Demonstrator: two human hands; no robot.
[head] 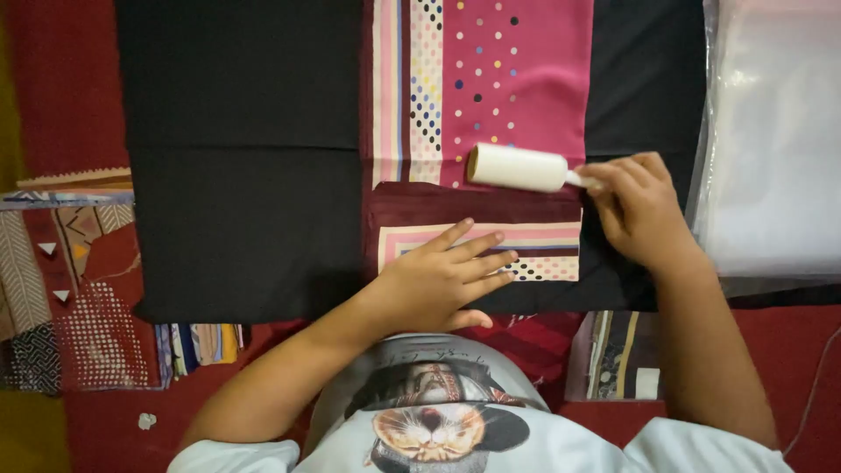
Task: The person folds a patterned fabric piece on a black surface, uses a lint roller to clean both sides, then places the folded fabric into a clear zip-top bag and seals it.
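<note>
- The right hand [637, 210] is clenched on the thin handle of a white cylindrical lint roller [517, 167].
- The roller lies on its side on a folded magenta scarf with dotted and striped borders [491, 79], its long axis running left to right, handle end toward the right.
- The left hand [438, 278] is released, pressed flat with fingers spread on the scarf's near folded edge.
- The scarf lies on a black cloth [245, 158] spread over the red floor [61, 79].
- Clear plastic bags [775, 131] lie at the cloth's right edge; patterned fabrics [70, 271] lie at its left.

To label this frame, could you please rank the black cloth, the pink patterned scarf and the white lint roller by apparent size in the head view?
1. black cloth
2. pink patterned scarf
3. white lint roller, held by the right hand
</note>
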